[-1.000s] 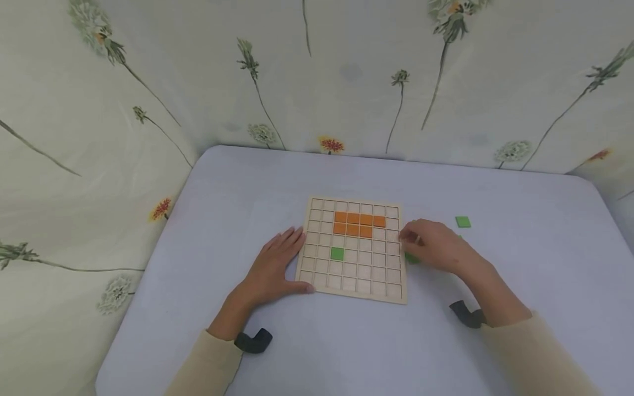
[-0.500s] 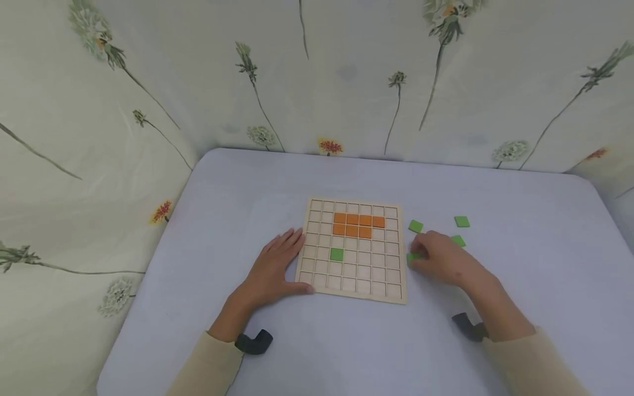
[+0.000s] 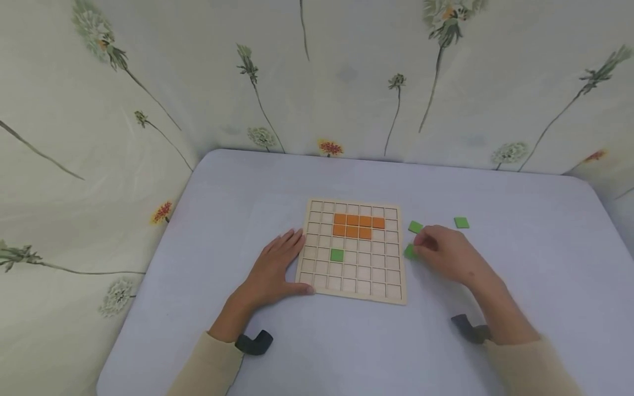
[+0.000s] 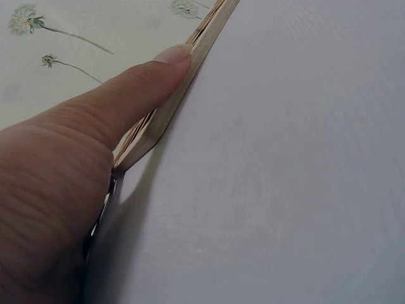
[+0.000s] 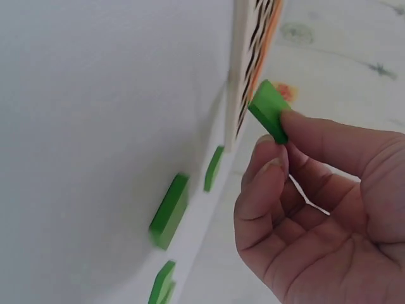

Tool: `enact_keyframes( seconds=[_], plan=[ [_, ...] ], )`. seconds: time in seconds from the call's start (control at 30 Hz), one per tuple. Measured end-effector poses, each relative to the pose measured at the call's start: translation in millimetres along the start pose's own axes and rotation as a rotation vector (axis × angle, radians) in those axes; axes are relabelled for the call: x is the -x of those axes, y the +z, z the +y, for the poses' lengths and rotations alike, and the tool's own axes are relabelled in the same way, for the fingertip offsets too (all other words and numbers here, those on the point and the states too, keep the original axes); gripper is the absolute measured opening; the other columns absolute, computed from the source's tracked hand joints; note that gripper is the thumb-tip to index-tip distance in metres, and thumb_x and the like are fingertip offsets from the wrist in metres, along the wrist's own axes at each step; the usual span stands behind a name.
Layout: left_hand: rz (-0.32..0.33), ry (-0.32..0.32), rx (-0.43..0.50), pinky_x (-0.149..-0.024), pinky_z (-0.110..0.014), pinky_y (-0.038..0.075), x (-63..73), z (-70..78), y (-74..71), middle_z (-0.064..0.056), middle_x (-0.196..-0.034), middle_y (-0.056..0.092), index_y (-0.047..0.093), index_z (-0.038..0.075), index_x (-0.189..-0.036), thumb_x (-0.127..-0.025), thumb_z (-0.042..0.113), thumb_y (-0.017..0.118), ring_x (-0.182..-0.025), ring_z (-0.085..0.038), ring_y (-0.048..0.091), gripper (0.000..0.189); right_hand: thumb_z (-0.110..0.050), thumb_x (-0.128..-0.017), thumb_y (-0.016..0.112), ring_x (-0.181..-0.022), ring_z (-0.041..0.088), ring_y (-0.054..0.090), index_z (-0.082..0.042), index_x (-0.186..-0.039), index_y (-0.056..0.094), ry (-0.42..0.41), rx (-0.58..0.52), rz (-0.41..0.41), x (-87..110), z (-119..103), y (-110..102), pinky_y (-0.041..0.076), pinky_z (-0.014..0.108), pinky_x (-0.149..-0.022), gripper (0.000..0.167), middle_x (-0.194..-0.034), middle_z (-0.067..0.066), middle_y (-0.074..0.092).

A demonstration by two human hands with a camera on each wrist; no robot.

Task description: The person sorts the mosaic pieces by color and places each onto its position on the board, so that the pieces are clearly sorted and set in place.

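Note:
A square wooden grid board (image 3: 364,258) lies mid-table, with orange square tiles (image 3: 353,220) in two rows and one green tile (image 3: 337,255) set in its cells. My left hand (image 3: 273,269) rests at the board's left edge, fingers straight; its thumb (image 4: 149,88) lies on the near corner's edge. Just right of the board, my right hand (image 3: 446,253) pinches a green square tile (image 5: 268,109) between thumb and fingertips, raised off the table in the right wrist view. Another green tile (image 3: 415,226) lies beyond its fingertips.
One more loose green tile (image 3: 462,222) lies farther right on the white table (image 3: 247,192). The right wrist view shows several green tiles on the table, including a near one (image 5: 169,212). Flower-patterned cloth (image 3: 346,99) hangs behind and at the left.
My right hand has moved from the board's right edge to the loose green tiles, taken hold of one and lifted it slightly. The left hand has stayed in place.

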State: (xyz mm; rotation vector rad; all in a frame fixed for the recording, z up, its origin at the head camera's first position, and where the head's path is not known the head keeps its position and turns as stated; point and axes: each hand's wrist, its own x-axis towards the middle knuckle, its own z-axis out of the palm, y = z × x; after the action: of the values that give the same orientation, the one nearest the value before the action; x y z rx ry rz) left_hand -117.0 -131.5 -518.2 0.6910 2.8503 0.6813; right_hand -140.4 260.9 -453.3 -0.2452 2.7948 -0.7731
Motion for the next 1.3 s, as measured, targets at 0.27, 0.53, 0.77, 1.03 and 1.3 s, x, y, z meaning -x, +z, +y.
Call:
enact_keyframes(
  seconds=[0.27, 0.53, 0.77, 1.03, 1.3],
  plan=[
    [-0.001, -0.001, -0.01, -0.129, -0.038, 0.008, -0.2, 0.7, 0.2, 0.002, -0.174, 0.017, 0.025, 0.014, -0.167, -0.078, 0.065, 0.084, -0.161, -0.016, 0.007, 0.118, -0.016, -0.099, 0.072, -0.086, 0.022, 0.058, -0.008, -0.105, 0.069, -0.059, -0.092, -0.022, -11.1, -40.7, 13.4, 0.052, 0.036, -0.071, 0.01, -0.094, 0.003, 0.066],
    [0.002, -0.004, -0.002, -0.129, -0.039, 0.008, -0.3, -0.8, 0.1, 0.002, -0.173, 0.017, 0.026, 0.015, -0.167, -0.078, 0.067, 0.083, -0.161, -0.016, 0.007, 0.118, -0.015, -0.099, 0.071, -0.083, 0.019, 0.058, -0.01, -0.098, 0.07, -0.184, -0.07, -0.126, -34.9, -68.6, 40.3, 0.052, 0.036, -0.074, 0.004, -0.089, -0.001, 0.065],
    [-0.007, -0.007, -0.011, -0.129, -0.035, 0.005, -0.8, -2.7, 1.6, 0.003, -0.174, 0.017, 0.024, 0.016, -0.167, -0.078, 0.068, 0.082, -0.16, -0.014, 0.005, 0.118, -0.013, -0.1, 0.069, -0.082, 0.018, 0.059, -0.01, -0.097, 0.072, -0.235, -0.064, -0.141, -44.1, -78.5, 52.1, 0.054, 0.036, -0.076, 0.004, -0.088, -0.002, 0.067],
    [-0.009, 0.003, -0.003, -0.129, -0.036, 0.007, 0.2, -2.5, 0.8, 0.003, -0.174, 0.017, 0.024, 0.015, -0.167, -0.079, 0.066, 0.083, -0.16, -0.014, 0.006, 0.118, -0.011, -0.099, 0.07, -0.08, 0.017, 0.059, -0.01, -0.098, 0.073, -0.236, -0.052, -0.145, -47.5, -80.9, 57.2, 0.053, 0.035, -0.075, 0.004, -0.086, -0.004, 0.067],
    [0.004, 0.015, -0.012, -0.129, -0.036, 0.007, 0.7, -3.7, 1.4, 0.002, -0.174, 0.017, 0.025, 0.014, -0.167, -0.079, 0.067, 0.082, -0.16, -0.015, 0.006, 0.118, -0.01, -0.095, 0.075, -0.082, 0.017, 0.058, -0.012, -0.094, 0.073, -0.261, 0.011, -0.102, -44.6, -81.6, 59.2, 0.053, 0.035, -0.075, 0.003, -0.088, -0.005, 0.066]
  ],
)
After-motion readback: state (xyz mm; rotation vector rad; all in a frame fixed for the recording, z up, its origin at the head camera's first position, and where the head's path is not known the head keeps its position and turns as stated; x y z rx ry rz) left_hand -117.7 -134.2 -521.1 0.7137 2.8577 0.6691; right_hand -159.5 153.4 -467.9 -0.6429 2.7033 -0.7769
